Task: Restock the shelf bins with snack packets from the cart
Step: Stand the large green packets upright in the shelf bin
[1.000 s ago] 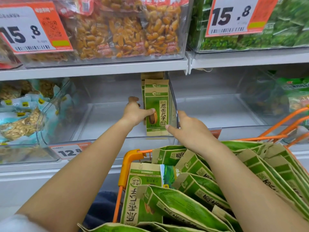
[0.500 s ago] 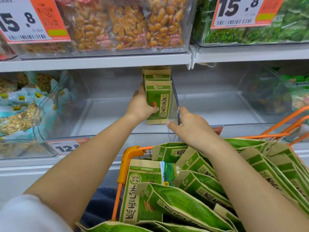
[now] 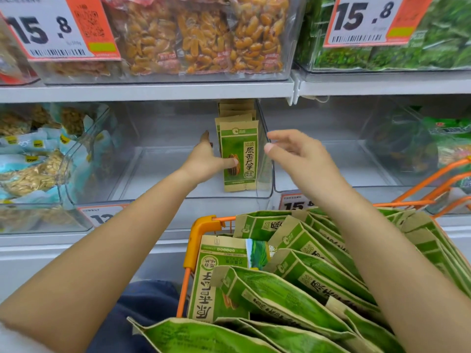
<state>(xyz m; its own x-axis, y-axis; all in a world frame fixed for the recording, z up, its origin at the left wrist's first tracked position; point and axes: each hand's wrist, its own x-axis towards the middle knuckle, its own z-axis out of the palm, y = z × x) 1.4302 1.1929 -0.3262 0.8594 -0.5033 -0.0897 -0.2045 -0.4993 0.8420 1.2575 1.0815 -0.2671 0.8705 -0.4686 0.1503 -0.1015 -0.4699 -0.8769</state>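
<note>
Over on the far left you've got a clear bin stuffed with pale blue seed bags, with an orange price tag under it. Next along is the clear middle bin, mostly bare floor, with a row of green and tan snack packets standing upright against its right wall. Your left hand is right beside that row, thumb pressed flat on the face of the front packet and the other fingers reaching alongside and behind it, so you're holding the row up rather than carrying anything. Your right hand hangs in the air just right of the packets, near the bin's right wall, fingers loose and spread, gripping nothing. Below both arms sits the orange cart, piled with more of the same green packets lying at all angles. Further right there's another clear bin and then one with green bags at the edge.
</note>
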